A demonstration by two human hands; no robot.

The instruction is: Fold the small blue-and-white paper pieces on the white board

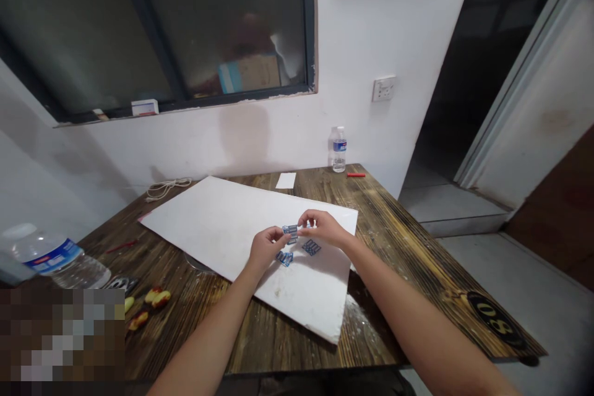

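A white foam board [208,235] lies slantwise on a dark wooden table [399,260]. Above its middle, my left hand [266,247] and my right hand [322,228] meet, their fingertips pinching a small blue wire clip [290,233] from both sides. Two similar blue clips rest on the board just below my hands, one [284,258] under my left hand and one [312,247] under my right. The exact shape of each clip is too small to tell.
A small water bottle [339,150], a red stick [356,174] and a white paper slip [286,180] sit at the table's far edge. A white cord [169,189] lies far left. A large bottle [55,258] and red-yellow pieces [153,300] lie left.
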